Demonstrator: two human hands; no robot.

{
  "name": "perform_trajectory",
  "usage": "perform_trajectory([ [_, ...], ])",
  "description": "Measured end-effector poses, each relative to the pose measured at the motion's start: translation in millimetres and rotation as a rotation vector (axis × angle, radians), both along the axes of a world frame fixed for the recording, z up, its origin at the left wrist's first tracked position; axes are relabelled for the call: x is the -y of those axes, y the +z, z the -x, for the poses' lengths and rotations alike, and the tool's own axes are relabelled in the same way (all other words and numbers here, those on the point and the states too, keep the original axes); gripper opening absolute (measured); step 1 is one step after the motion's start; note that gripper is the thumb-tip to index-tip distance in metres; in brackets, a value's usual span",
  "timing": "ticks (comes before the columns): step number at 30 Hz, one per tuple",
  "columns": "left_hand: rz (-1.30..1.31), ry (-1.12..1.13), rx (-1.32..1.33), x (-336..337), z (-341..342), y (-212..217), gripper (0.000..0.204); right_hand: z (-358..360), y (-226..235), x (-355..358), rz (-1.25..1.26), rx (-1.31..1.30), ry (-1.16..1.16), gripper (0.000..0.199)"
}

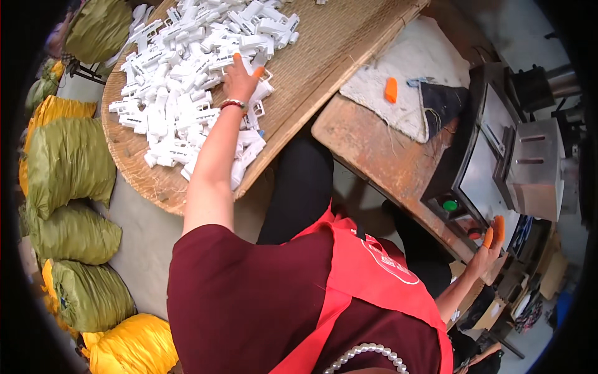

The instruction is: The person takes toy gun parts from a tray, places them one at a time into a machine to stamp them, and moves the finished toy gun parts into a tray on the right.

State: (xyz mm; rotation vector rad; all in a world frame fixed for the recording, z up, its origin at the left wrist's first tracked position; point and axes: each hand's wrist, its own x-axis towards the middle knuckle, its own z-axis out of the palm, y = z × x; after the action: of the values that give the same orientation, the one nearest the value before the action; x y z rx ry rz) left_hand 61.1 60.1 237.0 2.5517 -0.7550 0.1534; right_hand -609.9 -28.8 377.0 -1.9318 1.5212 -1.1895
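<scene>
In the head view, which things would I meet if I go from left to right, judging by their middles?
Green sacks, white toy guns, orange piece, green button, right hand.

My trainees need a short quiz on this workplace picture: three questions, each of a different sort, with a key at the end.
1. Multiple choice: which hand is at the pile of white gun-shaped pieces?
A) left
B) right
C) neither

2. True or false: the right hand has orange covers on some of its fingers.

3. Short answer: on the wooden bench, what does the small orange object lie on?

Key:
1. A, the left hand.
2. True.
3. A white cloth.
</scene>
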Motion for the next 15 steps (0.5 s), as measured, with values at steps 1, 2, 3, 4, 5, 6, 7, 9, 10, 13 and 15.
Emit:
perform_trajectory([
  [1, -0.067, 0.052, 0.002, 5.1, -5.4, -15.5, 0.065, -23.7, 7.0, 0.0, -0.064, 0.059, 0.018, 0.038],
  [2, -0.134, 0.103, 0.004, 9.6, -12.4, -29.9, 0.069, -37.9, 8.7, 0.0, -0.063, 0.057, 0.019, 0.038],
  [3, -0.139, 0.112, 0.038, 16.6, -21.7, -44.8, 0.073, -47.7, 11.6, 0.8, -0.108, 0.048, 0.021, 0.038],
  [4, -0.135, 0.11, 0.03, 29.7, -41.2, -48.0, 0.073, -55.2, 14.1, 3.5, -0.153, 0.04, 0.025, 0.037],
  [5, 0.128, -0.015, -0.008, 41.0, -67.5, -47.7, 0.073, -61.5, 11.1, 4.6, -0.076, 0.019, 0.056, 0.036],
  [6, 0.39, -0.141, -0.048, 48.1, -82.7, -50.8, 0.074, -64.3, 10.0, 6.4, -0.078, 0.016, 0.055, 0.036],
  [7, 0.465, -0.201, -0.436, 69.7, -76.7, -20.7, 0.073, -60.3, 8.2, 4.4, -0.094, -0.012, 0.042, 0.036],
  [9, 0.555, -0.313, -0.77, 68.4, -95.9, 17.4, 0.068, -64.9, 8.9, 1.0, -0.116, -0.032, 0.07, 0.036],
  [10, 0.574, -0.397, -0.73, 68.5, -122.3, 15.2, 0.063, -71.3, 11.1, 3.6, -0.128, -0.023, 0.056, 0.037],
  [13, 0.269, -0.355, -0.456, 58.5, -105.0, 3.9, 0.035, -83.0, 17.5, 3.4, -0.123, -0.022, 0.018, 0.036],
  [15, 0.051, -0.314, -0.316, 34.5, -83.0, -6.6, 0.028, -87.5, 18.4, 1.2, -0.113, -0.019, 0.02, 0.036],
])
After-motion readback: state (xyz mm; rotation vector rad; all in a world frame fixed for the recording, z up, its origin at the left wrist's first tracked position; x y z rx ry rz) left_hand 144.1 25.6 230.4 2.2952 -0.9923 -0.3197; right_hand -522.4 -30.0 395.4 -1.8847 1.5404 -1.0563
